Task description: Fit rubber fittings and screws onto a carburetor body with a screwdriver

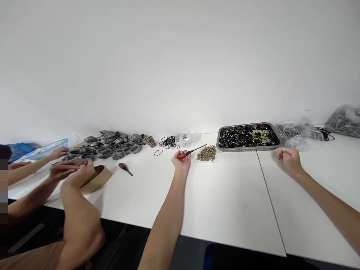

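Note:
My left hand (180, 160) is closed around the red handle of a screwdriver (184, 155), whose dark shaft points right and away. Just right of it, a small clear tray (206, 160) holds many brass-coloured screws (207, 153). Farther right, my right hand (289, 159) has its fingers curled in, close to the near right corner of a metal tray (247, 149). Whether anything is inside those fingers is hidden. The metal tray carries black round parts (234, 138) and some yellow-green pieces (261, 135).
Other people's hands (81, 172) work at the left beside a tan ring (98, 180). Grey parts (112, 144) lie piled behind. A second screwdriver (125, 168), a cup (150, 141), black rings (168, 142) and plastic bags (300, 133) are on the white table (225, 202).

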`<state>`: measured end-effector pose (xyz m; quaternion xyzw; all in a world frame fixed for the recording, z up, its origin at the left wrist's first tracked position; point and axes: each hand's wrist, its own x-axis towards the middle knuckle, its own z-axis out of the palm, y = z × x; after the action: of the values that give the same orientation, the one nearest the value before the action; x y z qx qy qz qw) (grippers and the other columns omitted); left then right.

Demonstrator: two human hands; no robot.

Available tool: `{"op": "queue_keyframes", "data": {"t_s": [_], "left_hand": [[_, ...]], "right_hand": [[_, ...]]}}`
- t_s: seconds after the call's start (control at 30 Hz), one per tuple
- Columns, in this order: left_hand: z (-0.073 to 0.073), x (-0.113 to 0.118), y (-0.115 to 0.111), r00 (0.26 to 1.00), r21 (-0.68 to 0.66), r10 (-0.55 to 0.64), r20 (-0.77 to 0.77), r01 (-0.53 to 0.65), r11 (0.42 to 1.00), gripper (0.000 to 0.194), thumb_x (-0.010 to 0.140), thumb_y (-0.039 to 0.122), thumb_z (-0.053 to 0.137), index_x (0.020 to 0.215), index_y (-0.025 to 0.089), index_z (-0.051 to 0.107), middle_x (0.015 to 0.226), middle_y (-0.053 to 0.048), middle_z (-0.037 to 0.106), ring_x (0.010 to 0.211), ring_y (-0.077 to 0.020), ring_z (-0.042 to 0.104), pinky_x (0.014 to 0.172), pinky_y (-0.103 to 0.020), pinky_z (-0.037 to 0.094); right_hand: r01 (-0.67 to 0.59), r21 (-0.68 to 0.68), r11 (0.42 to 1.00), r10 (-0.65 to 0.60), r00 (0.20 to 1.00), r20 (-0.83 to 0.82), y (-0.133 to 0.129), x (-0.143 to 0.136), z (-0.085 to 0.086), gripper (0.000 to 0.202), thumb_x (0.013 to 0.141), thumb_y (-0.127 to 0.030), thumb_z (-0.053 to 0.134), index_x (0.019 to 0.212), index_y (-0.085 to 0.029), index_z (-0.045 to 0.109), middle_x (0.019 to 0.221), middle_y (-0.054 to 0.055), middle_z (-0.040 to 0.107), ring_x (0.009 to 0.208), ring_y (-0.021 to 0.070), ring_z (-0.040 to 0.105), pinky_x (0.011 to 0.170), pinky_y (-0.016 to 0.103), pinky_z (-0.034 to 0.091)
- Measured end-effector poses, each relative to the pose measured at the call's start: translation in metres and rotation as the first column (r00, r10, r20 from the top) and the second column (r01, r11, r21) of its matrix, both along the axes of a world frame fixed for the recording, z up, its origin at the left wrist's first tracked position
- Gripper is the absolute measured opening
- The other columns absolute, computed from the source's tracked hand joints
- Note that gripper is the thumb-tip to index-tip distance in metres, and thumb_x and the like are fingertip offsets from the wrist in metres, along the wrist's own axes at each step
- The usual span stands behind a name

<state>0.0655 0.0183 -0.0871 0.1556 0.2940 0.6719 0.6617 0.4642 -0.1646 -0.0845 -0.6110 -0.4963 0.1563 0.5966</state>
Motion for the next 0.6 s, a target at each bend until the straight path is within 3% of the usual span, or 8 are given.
{"op": "queue_keyframes", "data": {"t_s": [0.2, 0.43, 0.6], "left_hand": [[-0.0015, 0.0070, -0.0012, 0.997, -0.002, -0.056, -0.051, 0.056, 0.998, 0.023, 0.079, 0.018, 0.052, 0.058, 0.017, 0.044, 0.056, -0.002, 0.052, 0.035, -0.0065, 0.031, 0.041, -0.023, 0.031], [-0.0011, 0.0032, 0.0006, 0.999, -0.001, 0.019, -0.050, -0.019, 1.000, 0.025, 0.079, 0.020, 0.048, 0.056, 0.018, 0.040, 0.050, 0.001, 0.046, 0.031, -0.0060, 0.025, 0.038, -0.023, 0.025], [-0.0015, 0.0002, 0.0028, 0.999, 0.002, 0.042, -0.010, -0.042, 0.999, 0.026, 0.078, 0.022, 0.052, 0.057, 0.019, 0.037, 0.047, 0.003, 0.039, 0.035, -0.0079, 0.032, 0.037, -0.022, 0.020]], "right_hand": [[0.000, -0.046, 0.999, -0.001, 1.000, -0.010, -0.0022, -0.0003, 0.0019, 0.016, 0.055, -0.020, 0.041, 0.041, -0.020, 0.049, 0.046, 0.002, 0.044, 0.049, 0.0131, 0.038, 0.048, 0.028, 0.027], [0.066, -0.067, 0.996, -0.069, 0.997, -0.029, -0.0044, 0.0012, -0.0004, 0.015, 0.056, -0.021, 0.043, 0.043, -0.020, 0.048, 0.049, 0.003, 0.044, 0.050, 0.0141, 0.040, 0.049, 0.028, 0.028], [0.045, -0.069, 0.997, -0.044, 0.999, 0.017, -0.0045, -0.0003, 0.0007, 0.016, 0.058, -0.021, 0.043, 0.043, -0.020, 0.049, 0.049, 0.003, 0.044, 0.049, 0.0144, 0.039, 0.048, 0.029, 0.028]]}}
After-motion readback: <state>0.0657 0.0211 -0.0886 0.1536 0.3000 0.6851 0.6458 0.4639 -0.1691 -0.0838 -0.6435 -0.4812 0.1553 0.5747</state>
